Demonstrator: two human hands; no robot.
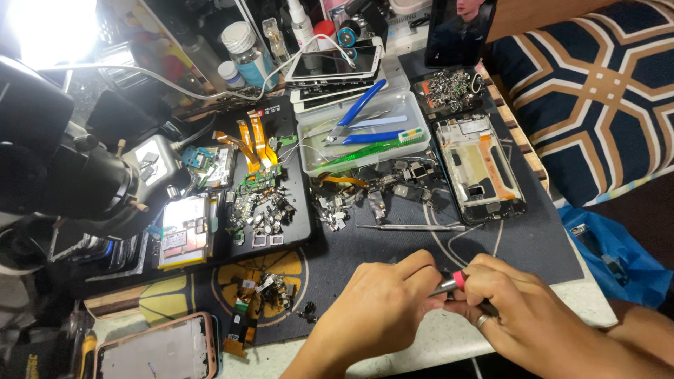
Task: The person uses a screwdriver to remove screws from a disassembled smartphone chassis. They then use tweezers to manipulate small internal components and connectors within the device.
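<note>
pink-banded metal, the collar of a small precision screwdriver (453, 282), is being gripped at the near edge of the dark work mat (533, 238). the right hand (523, 309), a ring showing on one finger, is being held closed around the tool's handle. the left hand (382, 309) is being curled in against the tool's front end, its fingertips pinched there; whether a bit or a small part is being held between them cannot be told, since the tip is hidden by the fingers.

the step in hand is judged to be a readying of the driver, with the tip being fitted or adjusted between both hands, not work on a device: no phone is being touched. the opened phone frame (481, 168) is lying well apart, up the mat on the right side. a thin metal probe (411, 227) is lying between the hands and the clear plastic tray (361, 137), where blue-handled cutters (358, 109) and a green toothbrush (368, 149) are being kept. loose small parts (263, 217) are scattered on a black pad to the left, near the microscope (63, 168).

the next move is judged to call for a firm seating of the tip, the left fingers being released cleanly, and care that nothing small is dropped among the clutter.
</note>
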